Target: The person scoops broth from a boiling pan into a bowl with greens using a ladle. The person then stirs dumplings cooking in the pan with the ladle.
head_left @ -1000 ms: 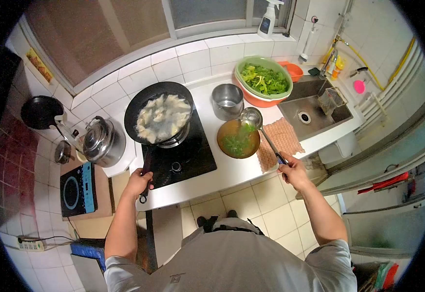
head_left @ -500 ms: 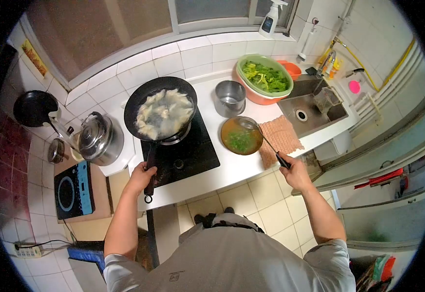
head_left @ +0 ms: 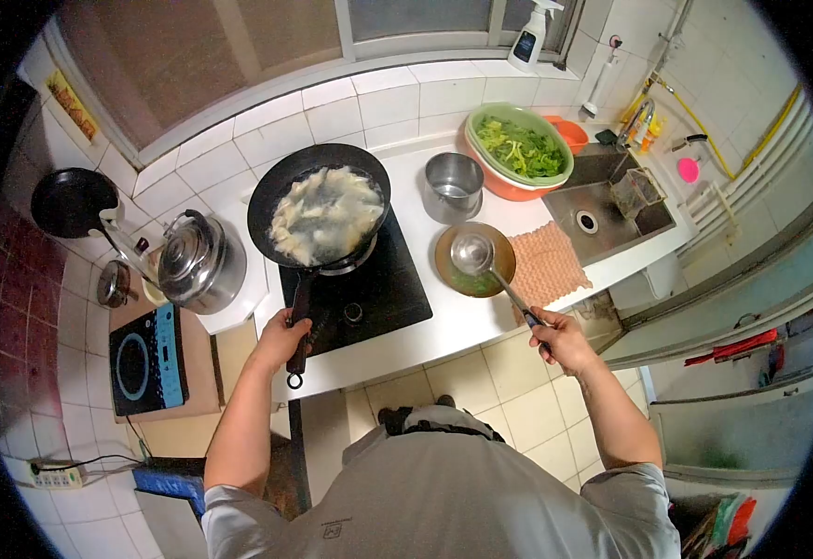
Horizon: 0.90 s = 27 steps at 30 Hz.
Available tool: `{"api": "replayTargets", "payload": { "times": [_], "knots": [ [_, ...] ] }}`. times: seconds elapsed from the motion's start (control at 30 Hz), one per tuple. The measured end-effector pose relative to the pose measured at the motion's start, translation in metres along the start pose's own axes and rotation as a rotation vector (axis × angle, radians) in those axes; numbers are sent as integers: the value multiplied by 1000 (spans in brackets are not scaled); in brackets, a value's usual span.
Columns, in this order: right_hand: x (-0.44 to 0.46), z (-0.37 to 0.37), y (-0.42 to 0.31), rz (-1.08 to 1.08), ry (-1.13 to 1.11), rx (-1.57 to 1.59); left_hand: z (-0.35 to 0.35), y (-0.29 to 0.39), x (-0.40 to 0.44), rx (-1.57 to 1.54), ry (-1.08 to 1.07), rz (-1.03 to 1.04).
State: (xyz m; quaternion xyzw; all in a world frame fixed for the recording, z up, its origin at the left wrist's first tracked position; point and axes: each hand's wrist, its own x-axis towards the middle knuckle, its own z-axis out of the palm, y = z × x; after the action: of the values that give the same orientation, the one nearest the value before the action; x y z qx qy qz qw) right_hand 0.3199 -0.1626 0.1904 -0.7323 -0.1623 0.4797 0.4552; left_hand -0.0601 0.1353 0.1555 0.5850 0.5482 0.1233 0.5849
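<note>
My left hand (head_left: 283, 339) is wrapped round the handle of a black wok (head_left: 262, 207), which sits on the hob and holds pale dumplings (head_left: 327, 216) in cloudy, steaming liquid. My right hand (head_left: 560, 341) grips the dark handle of a metal ladle (head_left: 471, 252). The ladle's bowl is over a brown soup bowl (head_left: 503, 249) and covers much of the greens in its broth; whether it touches the broth I cannot tell. A steel pot (head_left: 454, 186) stands just behind the bowl. To the bowl's right lies a pink textured cloth (head_left: 550, 265).
Leafy greens fill a green basin (head_left: 567, 166) nested in an orange one at the back. The sink (head_left: 625, 238) is at the right. A lidded steel pot (head_left: 199, 262) stands left of the hob, above an induction cooker (head_left: 148, 361). A spray bottle (head_left: 528, 42) is on the sill.
The ladle's bowl has swung from the soup bowl's back right edge to over its middle, now hiding much of the greens. The whole view has shifted slightly.
</note>
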Motion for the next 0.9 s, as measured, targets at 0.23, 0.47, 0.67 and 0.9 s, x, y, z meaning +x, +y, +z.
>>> {"api": "replayTargets", "payload": {
  "times": [0.23, 0.47, 0.67, 0.9],
  "knots": [
    [1, 4, 10, 66, -37, -54, 0, 0, 1, -3, -1, -8],
    [10, 1, 16, -43, -19, -332, 0, -2, 2, -10, -11, -5],
    [28, -8, 40, -379, 105, -596, 1, 0, -1, -6, -4, -11],
    [20, -6, 19, -372, 234, -746, 3, 5, -5, -5, 11, -14]
  ]
}}
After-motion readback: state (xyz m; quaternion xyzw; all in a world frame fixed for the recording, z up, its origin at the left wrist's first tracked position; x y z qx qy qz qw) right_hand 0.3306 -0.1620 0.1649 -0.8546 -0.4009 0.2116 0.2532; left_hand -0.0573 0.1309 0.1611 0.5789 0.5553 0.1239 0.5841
